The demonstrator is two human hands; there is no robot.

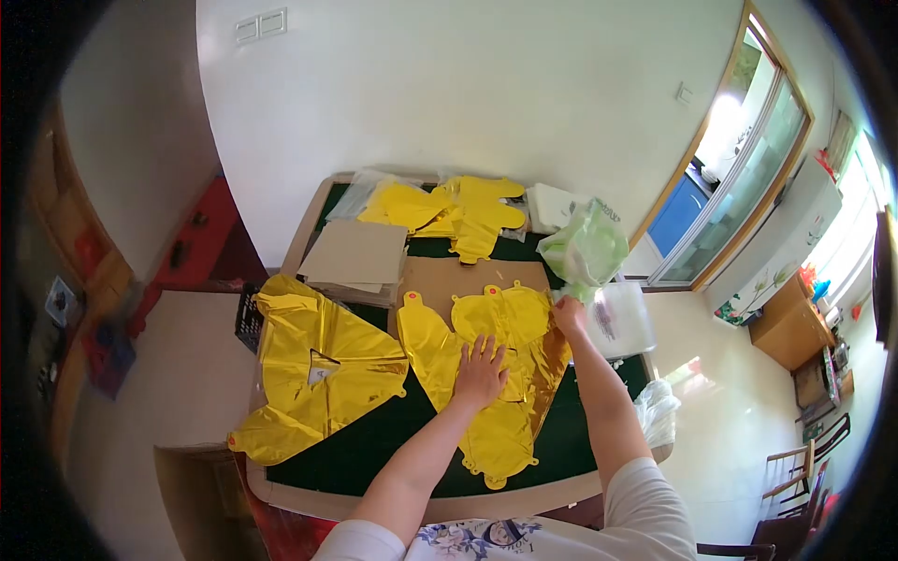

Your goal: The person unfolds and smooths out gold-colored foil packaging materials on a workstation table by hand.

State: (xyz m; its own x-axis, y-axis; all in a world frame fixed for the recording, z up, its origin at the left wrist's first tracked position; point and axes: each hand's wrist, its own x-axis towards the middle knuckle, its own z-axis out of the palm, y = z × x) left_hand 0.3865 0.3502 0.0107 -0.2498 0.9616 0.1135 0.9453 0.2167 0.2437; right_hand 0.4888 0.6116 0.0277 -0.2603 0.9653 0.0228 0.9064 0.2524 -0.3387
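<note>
A flat, uninflated gold foil balloon [500, 435] lies in front of me, partly over a brown cardboard sheet [426, 273]. My left hand [481, 376] rests on the middle of this balloon, palm down with fingers spread. At its upper right edge, my right hand [570, 316] is closed, the fingers pinching the foil's edge; the fingertips are partly hidden. A second flat gold foil balloon [285, 393], with a small triangular opening, lies to the left.
More gold foil balloons [482, 213] lie at the table's back. A stack of grey-beige boards [355, 252] stands left of them. On the right are a pale green plastic bag [587, 245], clear plastic sleeves [622, 318] and a crumpled clear bag [657, 411]. The table [374, 472] has a dark green top.
</note>
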